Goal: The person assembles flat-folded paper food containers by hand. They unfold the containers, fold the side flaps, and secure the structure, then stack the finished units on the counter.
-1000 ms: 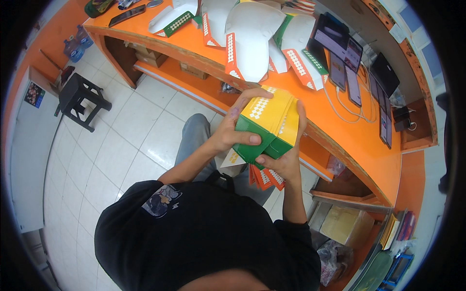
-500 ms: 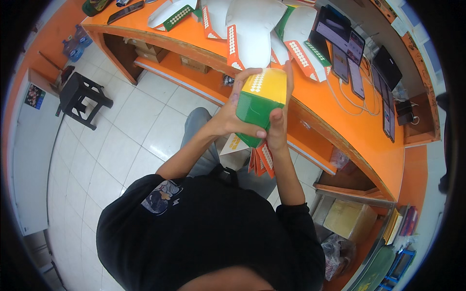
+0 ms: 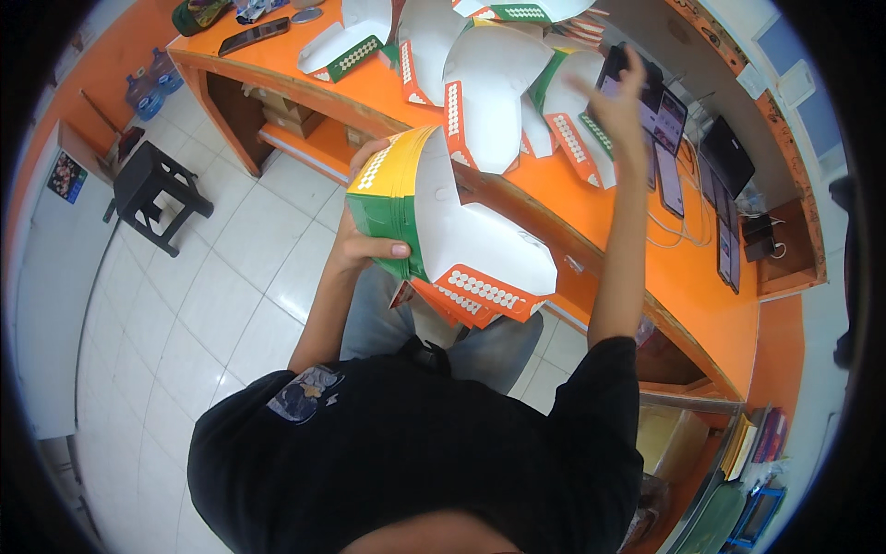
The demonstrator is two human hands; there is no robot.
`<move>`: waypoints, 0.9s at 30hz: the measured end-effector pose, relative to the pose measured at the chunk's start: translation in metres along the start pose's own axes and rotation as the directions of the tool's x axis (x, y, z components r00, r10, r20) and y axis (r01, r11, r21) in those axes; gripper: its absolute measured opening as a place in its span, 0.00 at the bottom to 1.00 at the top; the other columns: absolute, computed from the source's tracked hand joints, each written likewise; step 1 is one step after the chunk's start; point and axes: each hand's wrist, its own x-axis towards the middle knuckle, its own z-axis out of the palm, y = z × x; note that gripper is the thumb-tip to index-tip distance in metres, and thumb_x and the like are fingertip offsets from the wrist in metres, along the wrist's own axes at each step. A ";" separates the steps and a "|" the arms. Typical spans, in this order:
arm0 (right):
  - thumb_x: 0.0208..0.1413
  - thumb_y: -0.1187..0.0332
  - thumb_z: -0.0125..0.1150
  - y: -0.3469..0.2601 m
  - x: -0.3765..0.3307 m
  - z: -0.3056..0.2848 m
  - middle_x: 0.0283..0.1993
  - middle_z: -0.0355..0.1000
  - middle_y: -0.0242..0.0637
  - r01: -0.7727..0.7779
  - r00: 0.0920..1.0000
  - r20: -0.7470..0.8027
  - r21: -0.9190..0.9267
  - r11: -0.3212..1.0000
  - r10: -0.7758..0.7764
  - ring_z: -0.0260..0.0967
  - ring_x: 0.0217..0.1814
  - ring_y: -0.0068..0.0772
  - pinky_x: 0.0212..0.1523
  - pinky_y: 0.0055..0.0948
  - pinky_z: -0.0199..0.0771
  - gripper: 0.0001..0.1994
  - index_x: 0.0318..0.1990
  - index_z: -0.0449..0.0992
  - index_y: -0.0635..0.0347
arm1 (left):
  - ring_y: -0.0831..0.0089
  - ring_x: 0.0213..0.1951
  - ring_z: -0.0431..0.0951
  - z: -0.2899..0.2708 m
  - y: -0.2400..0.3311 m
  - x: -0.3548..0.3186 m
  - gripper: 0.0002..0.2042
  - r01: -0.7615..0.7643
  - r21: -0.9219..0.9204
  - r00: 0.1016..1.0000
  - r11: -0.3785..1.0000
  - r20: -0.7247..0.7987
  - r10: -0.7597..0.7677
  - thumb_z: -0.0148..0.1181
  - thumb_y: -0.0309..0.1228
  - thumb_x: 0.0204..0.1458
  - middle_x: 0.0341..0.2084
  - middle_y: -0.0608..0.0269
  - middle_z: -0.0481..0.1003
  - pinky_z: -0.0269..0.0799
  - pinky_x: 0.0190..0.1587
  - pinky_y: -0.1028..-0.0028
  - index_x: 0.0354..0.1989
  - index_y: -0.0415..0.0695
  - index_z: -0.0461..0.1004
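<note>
My left hand (image 3: 356, 244) grips a nested bundle of cardboard food boxes (image 3: 386, 214) above my lap, thumb across the green side. Their outer panels are yellow, green and orange with white dot patterns, and a white inner face (image 3: 475, 242) opens to the right. My right hand (image 3: 616, 109) is raised over the desk with its fingers spread, holding nothing and slightly blurred. Below and beside it lie more part-folded boxes, among them an orange-edged one (image 3: 494, 102) and a green-and-orange one (image 3: 574, 138).
An orange desk (image 3: 711, 319) curves around me. Several phones (image 3: 671, 175) and white cables lie at its right, and a dark phone (image 3: 254, 37) at the far left. A black stool (image 3: 155, 189) stands on the tiled floor. Cartons (image 3: 286, 111) sit under the desk.
My right hand has let go of the bundle and swung up and right over the desk. My left hand has moved the bundle left and turned it, so its white inside shows.
</note>
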 end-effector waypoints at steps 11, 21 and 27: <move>0.26 0.56 0.81 0.018 0.010 0.003 0.63 0.54 0.56 -0.085 0.996 -0.018 -0.147 0.985 0.083 0.55 0.65 0.51 0.64 0.41 0.58 0.59 0.67 0.46 0.54 | 0.60 0.59 0.64 0.005 0.002 0.003 0.54 0.024 -0.066 1.000 0.998 -0.007 -0.024 0.73 0.34 0.16 0.56 0.56 0.63 0.62 0.62 0.63 0.63 0.47 0.52; 0.29 0.60 0.80 -0.113 -0.136 -0.047 0.63 0.56 0.47 0.162 0.846 0.499 0.097 0.982 -0.189 0.60 0.63 0.42 0.64 0.42 0.59 0.61 0.70 0.42 0.58 | 0.63 0.58 0.63 0.050 -0.007 0.013 0.52 0.059 -0.113 0.983 0.992 0.180 -0.037 0.74 0.28 0.21 0.54 0.57 0.63 0.58 0.61 0.67 0.63 0.47 0.52; 0.32 0.70 0.79 -0.093 -0.181 -0.028 0.66 0.55 0.45 -0.138 0.927 0.376 0.296 0.945 0.017 0.60 0.65 0.41 0.62 0.38 0.65 0.62 0.71 0.34 0.55 | 0.63 0.60 0.60 0.065 -0.017 0.007 0.51 0.068 -0.081 0.959 0.994 0.281 -0.043 0.75 0.30 0.21 0.54 0.58 0.62 0.54 0.62 0.66 0.62 0.48 0.54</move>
